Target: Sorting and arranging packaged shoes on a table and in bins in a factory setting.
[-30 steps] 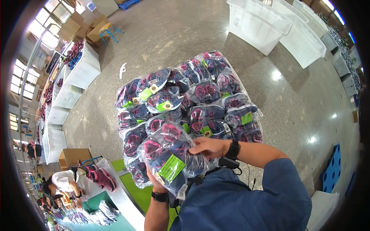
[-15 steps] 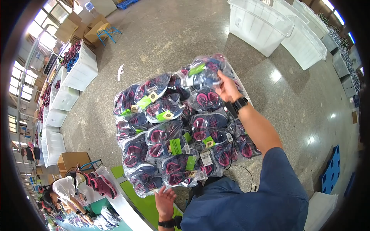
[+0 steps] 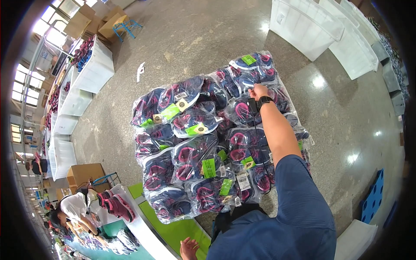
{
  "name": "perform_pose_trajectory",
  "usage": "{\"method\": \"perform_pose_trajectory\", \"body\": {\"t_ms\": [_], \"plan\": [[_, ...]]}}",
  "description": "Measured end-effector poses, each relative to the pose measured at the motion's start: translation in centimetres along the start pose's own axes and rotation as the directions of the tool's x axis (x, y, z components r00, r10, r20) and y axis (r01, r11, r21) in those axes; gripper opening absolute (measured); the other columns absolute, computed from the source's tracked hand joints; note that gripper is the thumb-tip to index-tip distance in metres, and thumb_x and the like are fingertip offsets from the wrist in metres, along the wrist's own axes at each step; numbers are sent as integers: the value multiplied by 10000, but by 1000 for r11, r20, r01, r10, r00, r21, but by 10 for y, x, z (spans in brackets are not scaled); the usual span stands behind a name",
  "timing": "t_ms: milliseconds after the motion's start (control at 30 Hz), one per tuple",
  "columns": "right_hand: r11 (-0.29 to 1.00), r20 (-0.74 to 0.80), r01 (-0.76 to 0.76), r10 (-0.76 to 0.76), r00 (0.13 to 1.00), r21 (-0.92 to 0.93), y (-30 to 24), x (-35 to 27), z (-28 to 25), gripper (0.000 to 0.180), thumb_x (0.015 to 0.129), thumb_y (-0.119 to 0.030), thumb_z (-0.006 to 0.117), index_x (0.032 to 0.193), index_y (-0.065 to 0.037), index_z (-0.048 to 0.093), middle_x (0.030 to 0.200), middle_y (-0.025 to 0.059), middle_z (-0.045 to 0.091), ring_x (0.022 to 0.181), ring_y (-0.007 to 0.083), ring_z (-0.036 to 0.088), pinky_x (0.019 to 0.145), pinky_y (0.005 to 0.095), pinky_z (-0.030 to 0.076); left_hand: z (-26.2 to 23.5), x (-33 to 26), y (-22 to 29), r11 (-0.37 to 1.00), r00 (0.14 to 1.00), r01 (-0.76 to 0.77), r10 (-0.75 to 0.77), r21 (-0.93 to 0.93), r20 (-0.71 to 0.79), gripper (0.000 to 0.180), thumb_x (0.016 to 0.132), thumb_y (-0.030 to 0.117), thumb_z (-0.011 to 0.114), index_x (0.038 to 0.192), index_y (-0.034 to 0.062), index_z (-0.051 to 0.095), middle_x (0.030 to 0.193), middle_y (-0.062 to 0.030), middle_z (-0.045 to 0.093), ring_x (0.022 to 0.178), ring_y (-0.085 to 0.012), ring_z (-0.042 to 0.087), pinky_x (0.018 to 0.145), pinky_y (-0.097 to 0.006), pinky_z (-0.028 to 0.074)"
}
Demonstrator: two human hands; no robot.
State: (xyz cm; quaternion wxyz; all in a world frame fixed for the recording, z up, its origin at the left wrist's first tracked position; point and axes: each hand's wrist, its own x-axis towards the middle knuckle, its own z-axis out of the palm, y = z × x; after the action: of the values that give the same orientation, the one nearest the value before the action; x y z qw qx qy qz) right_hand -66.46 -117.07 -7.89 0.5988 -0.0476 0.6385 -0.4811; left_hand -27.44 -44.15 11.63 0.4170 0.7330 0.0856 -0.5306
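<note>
Navy and pink shoes in clear plastic bags (image 3: 197,158) lie piled in rows before me, several with green tags. At the far right corner rests a bagged pair of shoes (image 3: 255,65) with a green label. My right hand (image 3: 258,92), a black watch at its wrist, is closed at the near edge of that bag and seems to pinch its plastic; the fingertips are partly hidden. My left hand (image 3: 189,248) hangs low near my body, fingers loosely bent and apart, holding nothing.
White plastic bins (image 3: 303,26) stand at the far right, and more bins (image 3: 93,69) with shoes line the left. A green-edged bench (image 3: 151,236) lies at lower left, where a person (image 3: 76,208) works beside dark red shoes (image 3: 118,207). A blue-legged stool (image 3: 125,27) stands far left.
My right hand has set the bagged shoes down on the far right corner and drawn back to the bag's near edge. My left hand has dropped lower, away from the pile.
</note>
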Motion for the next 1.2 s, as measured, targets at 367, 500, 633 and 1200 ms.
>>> {"method": "perform_pose_trajectory", "body": {"t_ms": [367,500,633,1200], "plan": [[977,411,205,-161,897,-66,40,-214,-62,241,977,-299,677,898,-73,647,734,36,640,546,121,567,421,241,352,-127,75,-16,998,998,11,-14,54,55,664,1038,576,519,1457,61,532,1350,-191,599,1240,-333,579,1033,-525,479],[980,436,148,-76,897,-133,94,-349,-112,207,1008,-263,649,1051,-66,695,778,-6,637,622,103,605,459,225,351,-177,90,6,994,998,-60,63,88,-31,566,1058,537,478,1331,46,543,1082,-126,640,895,-239,645,795,-413,529],[971,296,125,-61,953,-203,151,-460,-163,239,1032,-268,632,1102,-47,691,794,-5,630,662,100,624,476,223,383,-257,134,41,965,954,-255,241,62,176,516,1076,478,479,1329,36,562,1030,-114,652,880,-228,642,777,-347,522],[446,-15,-110,210,977,-888,386,-625,-184,267,996,-326,639,1046,-64,656,796,53,641,653,174,654,536,321,501,-581,217,90,715,311,-344,698,609,-645,471,859,295,768,1221,9,672,1187,-223,676,1158,-401,604,1056,-477,444]]}}
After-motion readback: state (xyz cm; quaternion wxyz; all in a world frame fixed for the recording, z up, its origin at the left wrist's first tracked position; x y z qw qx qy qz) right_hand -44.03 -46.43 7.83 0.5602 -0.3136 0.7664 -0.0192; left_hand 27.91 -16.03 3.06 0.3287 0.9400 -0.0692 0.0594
